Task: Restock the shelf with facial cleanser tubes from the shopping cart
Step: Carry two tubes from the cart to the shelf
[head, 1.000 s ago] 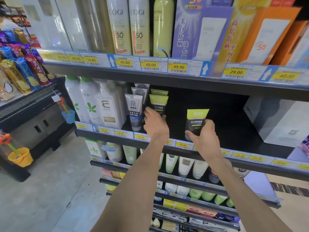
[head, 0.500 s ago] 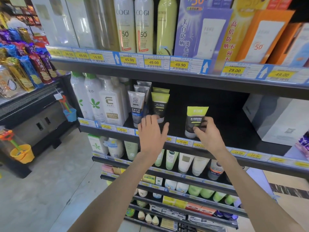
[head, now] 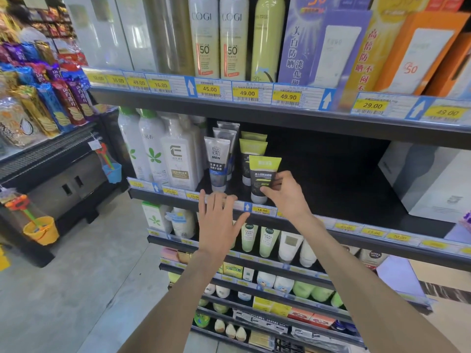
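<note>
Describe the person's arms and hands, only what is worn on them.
Nothing is worn. The left hand and right hand are bare, with no gloves, rings or watch showing. Both forearms are bare too; no sleeve reaches into view.

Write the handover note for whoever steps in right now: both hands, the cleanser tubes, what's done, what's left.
Left hand: open, fingers spread at the shelf edge, holding nothing.
Right hand: pinching the front green-and-black tube, upright at the shelf's front, cap down.
Two more green-and-black tubes are lined up behind it; the grey MEN tubes stand beside them.
Done: three tubes in the row.
Left: release this one, then fill the bare shelf to its right. The cart is out of view.
</note>
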{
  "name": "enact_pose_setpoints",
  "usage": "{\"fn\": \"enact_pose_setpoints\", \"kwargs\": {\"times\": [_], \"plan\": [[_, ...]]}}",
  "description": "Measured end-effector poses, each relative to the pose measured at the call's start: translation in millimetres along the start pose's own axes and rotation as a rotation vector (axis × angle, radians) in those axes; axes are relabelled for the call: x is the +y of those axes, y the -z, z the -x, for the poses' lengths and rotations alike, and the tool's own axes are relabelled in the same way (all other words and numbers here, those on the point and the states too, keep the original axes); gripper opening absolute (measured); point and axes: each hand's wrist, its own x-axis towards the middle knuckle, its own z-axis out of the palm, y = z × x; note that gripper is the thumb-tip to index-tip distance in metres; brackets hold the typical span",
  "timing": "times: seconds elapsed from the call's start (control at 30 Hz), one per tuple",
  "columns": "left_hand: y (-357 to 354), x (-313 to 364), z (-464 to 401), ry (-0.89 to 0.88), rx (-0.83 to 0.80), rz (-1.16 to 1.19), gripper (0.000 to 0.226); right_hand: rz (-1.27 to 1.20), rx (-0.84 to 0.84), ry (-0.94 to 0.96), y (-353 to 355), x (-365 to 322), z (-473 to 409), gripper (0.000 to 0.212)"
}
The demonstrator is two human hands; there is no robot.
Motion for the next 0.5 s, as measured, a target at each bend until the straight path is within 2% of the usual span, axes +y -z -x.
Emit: {"fn": "enact_pose_setpoints", "kwargs": {"times": [0.2, 0.5], "plan": [[0, 0, 1, -0.007, 0.001, -0.009, 0.046, 0.035, 0.003, 0.019, -26, -7, -12, 0.033], [1, -1, 1, 0.000, -0.032, -0.016, 0.047, 0.113, 0.109, 0.039, -44, -7, -13, 0.034]]}}
